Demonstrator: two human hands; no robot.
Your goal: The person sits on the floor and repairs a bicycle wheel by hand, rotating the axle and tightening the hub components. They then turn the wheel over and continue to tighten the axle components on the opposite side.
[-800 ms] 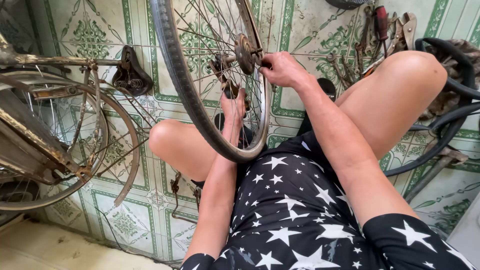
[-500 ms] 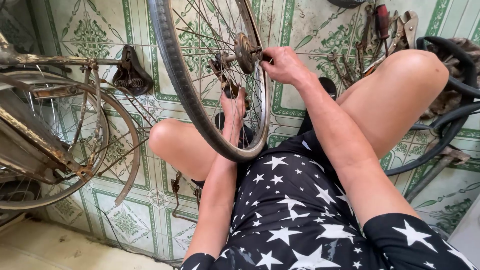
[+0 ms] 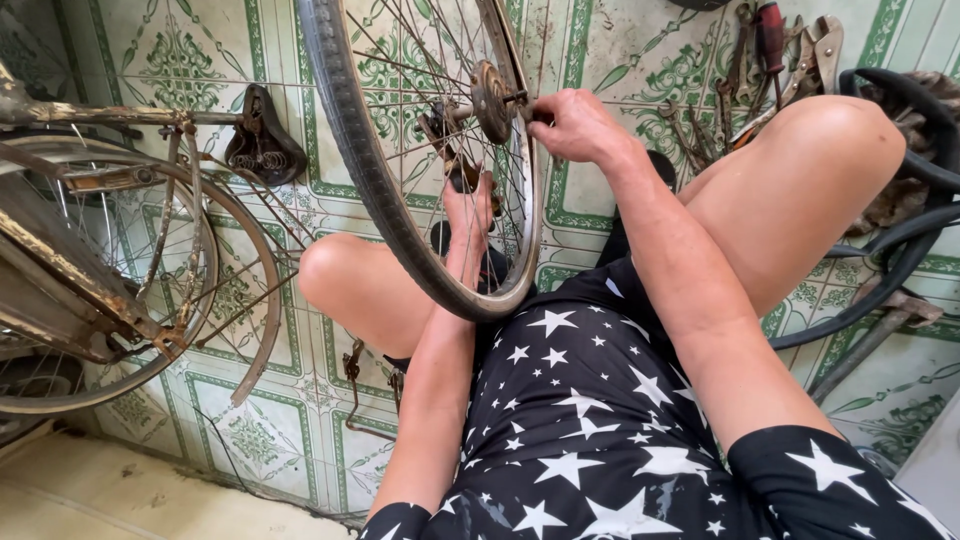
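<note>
Left edge of the tiled floor (image 3: 300, 440): a rusty old bicycle frame with mudguard and spoked wheel (image 3: 120, 290) lies tipped over, its worn dark leather saddle (image 3: 262, 150) toward the centre. It touches nothing the hands are working on.

Centre: a detached spoked bicycle wheel with grey rubber tyre and metal rim (image 3: 360, 160) stands upright between the seated person's bare knees, the lowest part of its rim just above the star-printed black shorts. Judged: the knees flank it so it cannot roll or tip, leaving both hands free.

Left hand (image 3: 468, 205): reaches up through the spokes from below, on the far side of the wheel, and appears closed on a dark part beside the hub. The spokes hide the fingers, so I cannot tell whether that grip is firm.

Right hand (image 3: 575, 125): fingers pinched shut on the end of the axle at the rusty round hub (image 3: 492, 100). Judged: one hand either side lets one steady while the other works.

Wheel condition: tyre dull and dusty, thin spokes with no obvious break, hub brown with rust.

Right, top edge of the floor: a scatter of worn hand tools, pliers and a red-handled screwdriver (image 3: 770, 50), close behind the right knee. Black rubber tyres (image 3: 900, 200) lie at the far right.
</note>
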